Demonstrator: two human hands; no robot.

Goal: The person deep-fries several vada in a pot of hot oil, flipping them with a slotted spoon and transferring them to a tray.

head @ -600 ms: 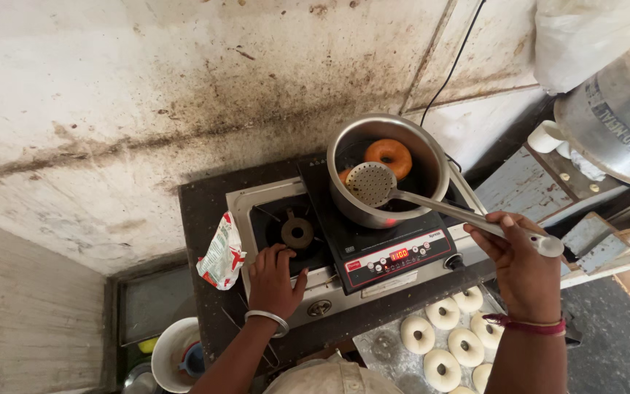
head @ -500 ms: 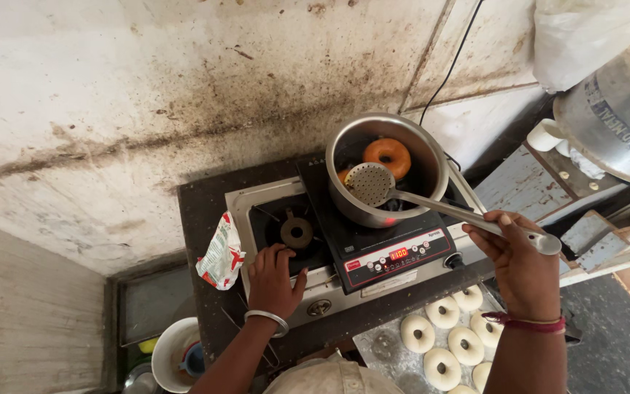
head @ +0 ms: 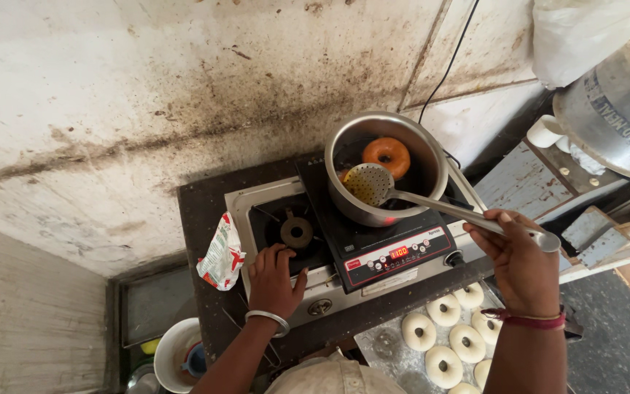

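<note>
Item: skimmer ladle (head: pixel 432 201), right of centre frame. We find its handle pinched between the curled fingers and thumb of our right hand (head: pixel 520 261); its perforated bowl sits up-left of the fingers, inside the steel pot (head: pixel 426 157) beside a browned doughnut (head: pixel 386 157). Our left hand (head: pixel 274 279), lower centre, rests fingers spread on the gas stove (head: pixel 308 286).

Pot (head: pixel 410 191) with doughnut (head: pixel 386 155) sits on the induction cooker (head: pixel 391 252) — gas burner (head: pixel 297 232) left, raw dough rings (head: pixel 446 332) in front.
</note>
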